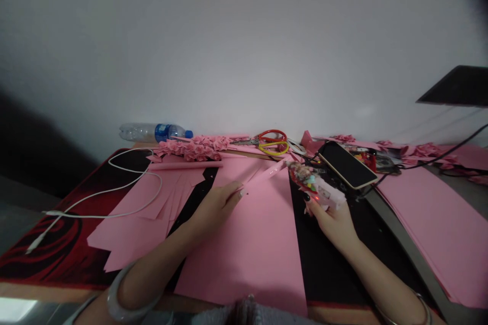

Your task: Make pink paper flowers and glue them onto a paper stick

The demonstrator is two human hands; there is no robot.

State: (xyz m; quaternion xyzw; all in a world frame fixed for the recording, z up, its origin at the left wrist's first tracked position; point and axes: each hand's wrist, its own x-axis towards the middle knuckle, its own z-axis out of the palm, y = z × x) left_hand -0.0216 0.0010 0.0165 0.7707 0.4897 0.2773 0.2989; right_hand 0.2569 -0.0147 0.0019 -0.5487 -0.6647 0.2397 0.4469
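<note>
We can't read any words or numbers here. We can see a blue label wrapped around the clear plastic bottle that lies on its side by the wall. The label has white marks on it, but they are too small and blurry for us to read. Near the phone we also see a red thing with pale patches, too blurry for us to tell if they are letters.

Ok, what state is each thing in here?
Bottle: on its side, capped
Phone: face up, screen dark
White cable: loosely looped
Large pink sheet: flat
Scissors: lying down, not held
Pink strip: pinched in left hand
Decorated glue gun: gripped in right hand, red light lit
</note>
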